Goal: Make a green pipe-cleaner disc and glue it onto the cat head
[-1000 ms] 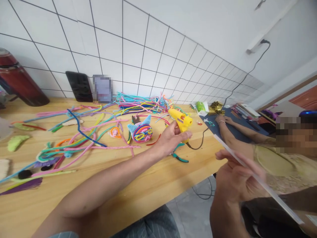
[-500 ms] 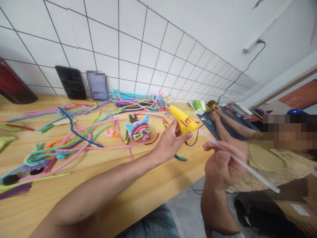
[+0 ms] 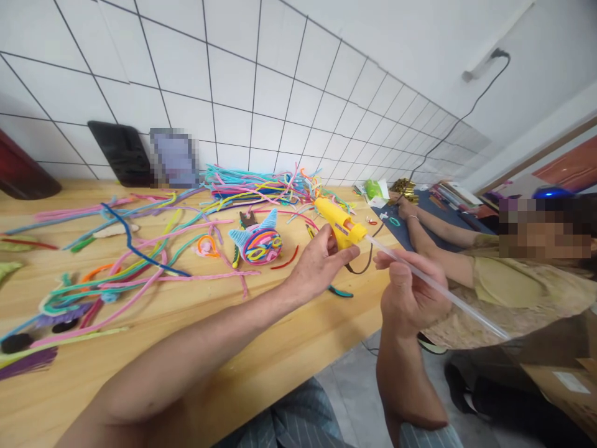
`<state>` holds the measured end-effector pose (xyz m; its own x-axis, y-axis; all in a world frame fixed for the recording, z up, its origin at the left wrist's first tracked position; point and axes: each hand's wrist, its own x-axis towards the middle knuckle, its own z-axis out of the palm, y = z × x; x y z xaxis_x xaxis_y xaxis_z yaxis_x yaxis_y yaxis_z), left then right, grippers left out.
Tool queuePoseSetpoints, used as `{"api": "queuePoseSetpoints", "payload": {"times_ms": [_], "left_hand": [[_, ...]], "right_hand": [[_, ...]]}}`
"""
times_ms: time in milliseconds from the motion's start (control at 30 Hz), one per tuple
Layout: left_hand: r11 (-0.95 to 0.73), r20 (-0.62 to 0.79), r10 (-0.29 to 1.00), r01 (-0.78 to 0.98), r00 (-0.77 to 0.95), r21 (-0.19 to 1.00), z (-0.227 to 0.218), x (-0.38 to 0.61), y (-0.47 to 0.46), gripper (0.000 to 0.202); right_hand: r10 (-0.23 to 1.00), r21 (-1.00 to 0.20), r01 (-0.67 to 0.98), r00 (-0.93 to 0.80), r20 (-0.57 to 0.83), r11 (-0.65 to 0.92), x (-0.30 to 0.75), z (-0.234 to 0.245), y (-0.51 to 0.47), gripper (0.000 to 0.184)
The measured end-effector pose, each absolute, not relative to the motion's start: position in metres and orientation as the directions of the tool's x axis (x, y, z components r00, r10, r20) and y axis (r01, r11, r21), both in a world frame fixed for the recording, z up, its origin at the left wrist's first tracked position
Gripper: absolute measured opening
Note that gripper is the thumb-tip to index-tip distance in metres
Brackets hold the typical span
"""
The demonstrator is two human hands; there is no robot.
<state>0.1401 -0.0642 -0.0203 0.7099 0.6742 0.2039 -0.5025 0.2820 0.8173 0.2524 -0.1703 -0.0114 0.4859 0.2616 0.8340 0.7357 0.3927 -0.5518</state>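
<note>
My left hand [image 3: 319, 264] grips a yellow glue gun [image 3: 336, 225] above the wooden table [image 3: 261, 348], its back end facing right. My right hand [image 3: 410, 292] pinches a long clear glue stick [image 3: 448, 295]; the stick's left tip touches the back of the gun. The gun's black cord [image 3: 364, 264] loops down to the table by teal-handled pliers [image 3: 338, 290].
Several coloured pipe cleaners [image 3: 153, 249] sprawl over the table, with a blue pipe-cleaner figure [image 3: 255, 239] in the middle. A black phone [image 3: 116, 154] leans on the tiled wall. Another person sits at right, arms [image 3: 431, 233] resting on a dark mat [image 3: 431, 211].
My right hand has brought the glue stick up and left until its tip meets the back of the glue gun. The left hand holds the gun almost in the same place.
</note>
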Motion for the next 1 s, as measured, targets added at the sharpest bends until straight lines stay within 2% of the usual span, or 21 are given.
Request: {"api": "queuePoseSetpoints", "payload": {"times_ms": [167,433,633,733,1000], "left_hand": [[0.293,0.191,0.662,-0.486,0.725,0.824,-0.026,0.144,-0.064,0.053],[0.277,0.133,0.674,-0.415,0.727,0.867,-0.036,0.148,-0.062,0.039],[0.272,0.112,0.680,-0.391,0.725,0.879,-0.032,0.146,-0.063,0.034],[0.300,0.111,0.673,-0.407,0.731,0.863,-0.033,0.147,-0.063,0.035],[0.259,0.140,0.669,-0.406,0.730,0.876,-0.035,0.146,-0.065,0.042]], "right_hand": [[0.242,-0.581,0.699,0.531,0.812,0.417,0.251,-0.015,-0.165,0.016],[0.274,-0.553,0.753,0.482,0.832,0.355,0.256,-0.016,-0.159,0.021],[0.301,-0.541,0.766,0.455,0.838,0.347,0.260,-0.018,-0.163,0.016],[0.336,-0.534,0.778,0.432,0.837,0.330,0.261,-0.020,-0.166,0.012],[0.324,-0.505,0.818,0.416,0.850,0.274,0.262,-0.023,-0.169,0.012]]}}
